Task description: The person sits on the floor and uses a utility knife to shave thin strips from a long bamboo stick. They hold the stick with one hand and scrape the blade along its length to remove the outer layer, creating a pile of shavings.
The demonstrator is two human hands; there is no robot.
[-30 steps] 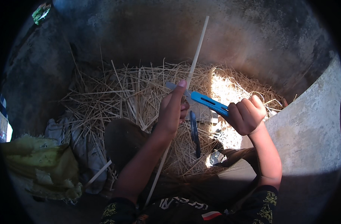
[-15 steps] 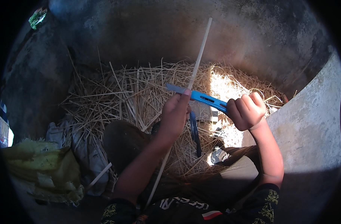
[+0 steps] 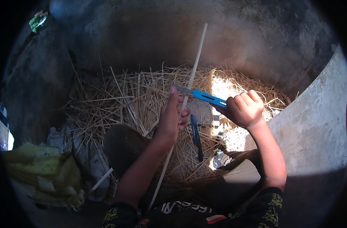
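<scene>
Blue knife (image 3: 208, 98); yellow sack (image 3: 42, 167), contents hidden

A cutter (image 3: 210, 98) is coloured bright blue, a stick (image 3: 197, 57) pale cream, straw (image 3: 99, 102) tan; black sleeves (image 3: 271, 211) are patterned with yellow florals.

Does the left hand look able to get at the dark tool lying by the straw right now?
Probably yes, if freed: the left hand is holding the pale stick, but the dark tool lies close to its right, with nothing visible covering it.
</scene>
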